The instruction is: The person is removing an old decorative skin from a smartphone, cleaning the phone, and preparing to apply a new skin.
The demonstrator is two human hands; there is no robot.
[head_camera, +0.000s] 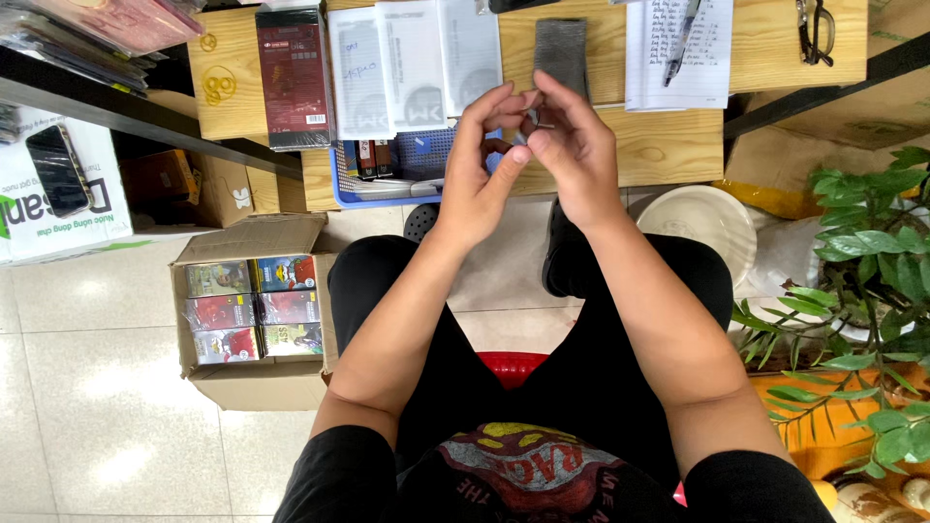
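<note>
— What are the two hands doing?

— They are raised together above the lap, in front of the light wooden desk (678, 145). The left hand (480, 179) and the right hand (572, 155) meet at the fingertips, pinching a small dark object (536, 122) between them. It is too small to say what it is.

— So neither hand is free?

— No, both are closed on that little piece, thumbs and forefingers curled in.

— What lies on the desk behind them?

— A dark red flat box (294, 77), three white sleeves side by side (412, 63), a grey rectangular pad (561, 50), and a lined sheet of paper (678, 53) with a pen (681, 41) on it. Black-framed glasses (816, 31) sit at the far right.

— And on the floor?

— An open brown cardboard box (254, 310) with colourful small packs sits to the person's left; a green leafy plant (872, 281) stands on the right.
</note>
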